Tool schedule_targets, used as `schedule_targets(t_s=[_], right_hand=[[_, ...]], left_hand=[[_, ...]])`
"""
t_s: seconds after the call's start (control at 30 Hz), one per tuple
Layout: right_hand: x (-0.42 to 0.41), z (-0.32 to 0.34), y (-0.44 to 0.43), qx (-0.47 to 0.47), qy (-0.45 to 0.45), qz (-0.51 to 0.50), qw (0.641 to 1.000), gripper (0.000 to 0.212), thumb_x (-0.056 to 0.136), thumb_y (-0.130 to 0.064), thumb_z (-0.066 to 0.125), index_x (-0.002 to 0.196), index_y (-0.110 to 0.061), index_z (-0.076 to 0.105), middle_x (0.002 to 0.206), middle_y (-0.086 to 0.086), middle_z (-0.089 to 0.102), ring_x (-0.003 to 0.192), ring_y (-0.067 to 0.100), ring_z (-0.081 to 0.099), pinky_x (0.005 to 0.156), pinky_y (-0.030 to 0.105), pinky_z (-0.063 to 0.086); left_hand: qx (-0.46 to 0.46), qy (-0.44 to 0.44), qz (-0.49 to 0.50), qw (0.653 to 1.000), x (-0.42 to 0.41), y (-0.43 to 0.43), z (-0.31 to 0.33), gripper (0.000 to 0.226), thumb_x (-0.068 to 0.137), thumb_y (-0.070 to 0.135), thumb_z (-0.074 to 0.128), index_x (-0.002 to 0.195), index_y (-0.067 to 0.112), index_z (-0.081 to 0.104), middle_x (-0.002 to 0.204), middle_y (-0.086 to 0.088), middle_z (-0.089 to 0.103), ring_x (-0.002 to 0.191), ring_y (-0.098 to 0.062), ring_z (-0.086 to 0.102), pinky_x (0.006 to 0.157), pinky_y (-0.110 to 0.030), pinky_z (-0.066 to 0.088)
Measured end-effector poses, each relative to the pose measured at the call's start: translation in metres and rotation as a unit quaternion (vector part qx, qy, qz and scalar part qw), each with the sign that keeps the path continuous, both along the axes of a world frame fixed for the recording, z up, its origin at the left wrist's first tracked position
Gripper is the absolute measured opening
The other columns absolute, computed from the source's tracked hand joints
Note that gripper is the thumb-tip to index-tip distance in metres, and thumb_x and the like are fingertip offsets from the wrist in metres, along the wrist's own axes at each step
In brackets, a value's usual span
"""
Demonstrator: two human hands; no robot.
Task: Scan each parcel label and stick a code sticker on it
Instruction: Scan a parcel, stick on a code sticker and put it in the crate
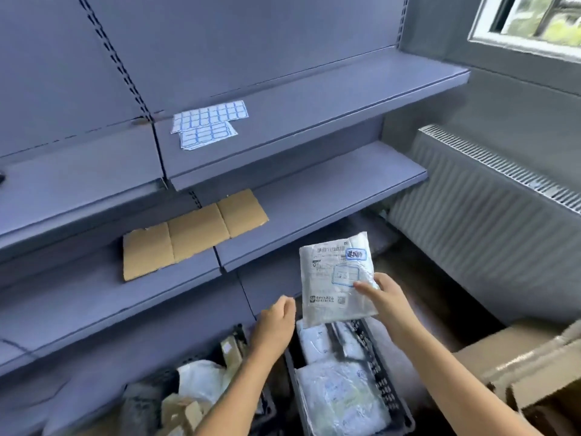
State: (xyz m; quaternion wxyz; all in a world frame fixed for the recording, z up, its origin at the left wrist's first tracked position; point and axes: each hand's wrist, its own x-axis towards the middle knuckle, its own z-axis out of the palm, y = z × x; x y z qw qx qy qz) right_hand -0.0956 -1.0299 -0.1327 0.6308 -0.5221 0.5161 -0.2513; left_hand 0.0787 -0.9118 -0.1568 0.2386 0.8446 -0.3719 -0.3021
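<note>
The parcel [338, 280], bearing 1 blue-bordered sticker [345, 275], is gripped at its edge by the right hand [382, 297]. The left hand [276, 319] hangs loosely curled, holding nothing, above the crates [390, 394].

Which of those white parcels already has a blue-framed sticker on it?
The white parcel held up in the right hand: two blue-framed stickers show on its label. The parcels in the black crate below show none that I can make out.

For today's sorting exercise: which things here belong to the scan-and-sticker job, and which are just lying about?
Job: parcel in right hand; sticker sheets on shelf; crate of parcels; left hand, holding nothing.
Lying about: cardboard strip; radiator; boxes.
</note>
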Motion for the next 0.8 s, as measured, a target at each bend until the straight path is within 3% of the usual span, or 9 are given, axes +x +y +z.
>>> schedule_targets(t_s=[0.1, 0.17, 0.27, 0.37, 0.47, 0.57, 0.63, 0.8], right_hand=[[-0.003, -0.011, -0.004, 0.036, 0.008, 0.038, 0.999, 0.025, 0.087, -0.015, 0.065, 0.107, -0.002, 0.057, 0.102, 0.014, 0.068, 0.088, 0.027, 0.067, 0.072, 0.033, 0.055], [-0.002, -0.019, -0.004, 0.051, 0.011, 0.064, 0.997, 0.026, 0.087, -0.013, 0.066, 0.108, -0.001, 0.057, 0.101, 0.014, 0.068, 0.080, 0.021, 0.065, 0.060, 0.022, 0.050], [0.001, -0.034, -0.003, 0.069, 0.021, 0.086, 0.994, 0.026, 0.086, -0.012, 0.066, 0.108, -0.002, 0.058, 0.100, 0.013, 0.067, 0.077, 0.016, 0.063, 0.055, 0.015, 0.049], [0.000, -0.054, 0.000, 0.096, 0.024, 0.101, 0.990, 0.026, 0.087, -0.016, 0.066, 0.109, -0.007, 0.057, 0.105, 0.010, 0.067, 0.084, 0.017, 0.065, 0.064, 0.024, 0.051], [-0.003, -0.083, 0.000, 0.100, 0.027, 0.081, 0.991, 0.022, 0.091, -0.018, 0.061, 0.111, -0.014, 0.054, 0.105, -0.003, 0.062, 0.090, 0.004, 0.059, 0.068, 0.013, 0.048], [-0.013, -0.129, 0.005, 0.142, 0.065, 0.019, 0.988, 0.019, 0.095, -0.021, 0.055, 0.111, -0.011, 0.054, 0.108, 0.007, 0.061, 0.090, 0.015, 0.061, 0.071, 0.025, 0.047], [-0.019, -0.165, 0.009, 0.176, 0.093, -0.018, 0.980, 0.005, 0.095, -0.014, 0.052, 0.097, -0.010, 0.055, 0.100, 0.012, 0.063, 0.083, 0.019, 0.064, 0.067, 0.029, 0.046], [-0.018, -0.253, 0.023, 0.192, 0.161, 0.024, 0.968, 0.016, 0.090, -0.005, 0.054, 0.075, -0.009, 0.049, 0.069, 0.008, 0.057, 0.061, 0.018, 0.056, 0.058, 0.028, 0.041]], left_hand=[[-0.005, 0.220, 0.072, 0.973, -0.030, 0.004, 0.006, 0.027, 0.099, 0.039, 0.042, 0.115, 0.020, 0.052, 0.104, 0.010, 0.054, 0.094, -0.005, 0.052, 0.077, -0.016, 0.042], [-0.038, 0.288, 0.119, 0.950, -0.040, 0.004, -0.005, 0.030, 0.097, 0.027, 0.050, 0.119, 0.006, 0.053, 0.100, 0.007, 0.058, 0.084, 0.000, 0.055, 0.063, -0.005, 0.041], [-0.054, 0.303, 0.169, 0.936, -0.044, 0.007, -0.022, 0.017, 0.095, 0.013, 0.053, 0.111, 0.006, 0.054, 0.090, 0.004, 0.061, 0.077, -0.001, 0.057, 0.057, -0.005, 0.043], [-0.059, 0.317, 0.213, 0.922, -0.042, 0.009, -0.042, 0.007, 0.095, 0.007, 0.053, 0.100, 0.010, 0.056, 0.088, 0.002, 0.062, 0.076, -0.006, 0.059, 0.058, -0.009, 0.047], [-0.061, 0.314, 0.252, 0.913, -0.036, 0.012, -0.070, 0.009, 0.094, 0.007, 0.053, 0.097, 0.014, 0.057, 0.088, 0.000, 0.062, 0.078, -0.009, 0.059, 0.064, -0.014, 0.048], [-0.033, 0.318, 0.299, 0.899, -0.027, 0.012, -0.113, 0.005, 0.096, 0.012, 0.052, 0.099, 0.014, 0.056, 0.087, 0.000, 0.060, 0.075, -0.011, 0.056, 0.060, -0.020, 0.045], [-0.007, 0.317, 0.333, 0.888, -0.025, 0.009, -0.150, 0.006, 0.097, 0.013, 0.051, 0.095, 0.018, 0.054, 0.089, -0.002, 0.058, 0.074, -0.011, 0.052, 0.057, -0.021, 0.042], [0.015, 0.323, 0.354, 0.878, -0.022, -0.002, -0.244, 0.007, 0.097, 0.012, 0.050, 0.101, 0.015, 0.054, 0.096, -0.002, 0.059, 0.079, -0.012, 0.053, 0.059, -0.023, 0.041]])
